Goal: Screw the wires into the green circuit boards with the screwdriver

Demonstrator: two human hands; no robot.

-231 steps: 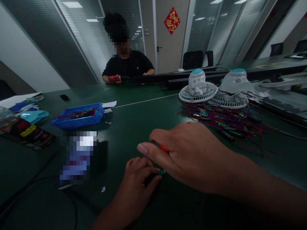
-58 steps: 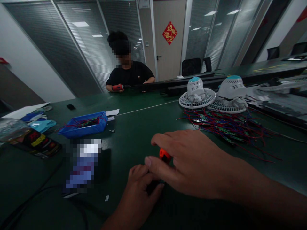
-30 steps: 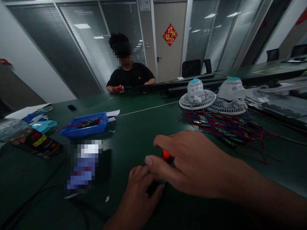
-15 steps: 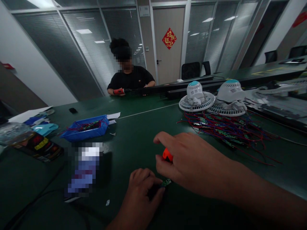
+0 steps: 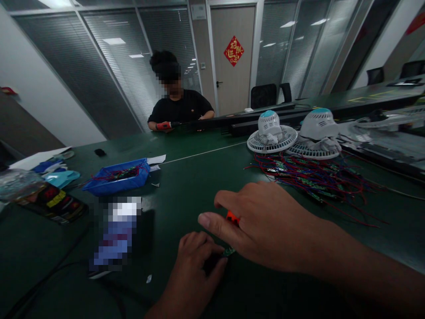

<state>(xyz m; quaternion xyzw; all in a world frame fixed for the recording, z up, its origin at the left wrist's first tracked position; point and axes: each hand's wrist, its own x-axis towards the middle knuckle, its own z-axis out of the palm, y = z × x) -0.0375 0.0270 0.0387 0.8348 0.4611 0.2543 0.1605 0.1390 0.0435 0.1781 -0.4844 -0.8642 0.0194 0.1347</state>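
Has stretched out the thumb of the right hand [image 5: 265, 226], tucked in half a second ago, toward the left edge of the worktop [image 5: 186, 186]. Now covers slightly more of the green circuit board [image 5: 229, 251] and orange handle [image 5: 233, 217].

I see orange and green.
Orange-and-black hand tool [image 5: 233, 217], five o'clock; small pale-flecked green circuit board [image 5: 229, 252], six o'clock.

A pale wood door [image 5: 232, 84] bearing a gold-lettered red diamond sign [image 5: 233, 51] stands between glass partitions [image 5: 166, 31] backed with blinds [image 5: 117, 71] and dotted with bright light reflections [image 5: 113, 41], while black chairs [image 5: 263, 95] stand beyond a long green table [image 5: 189, 186].
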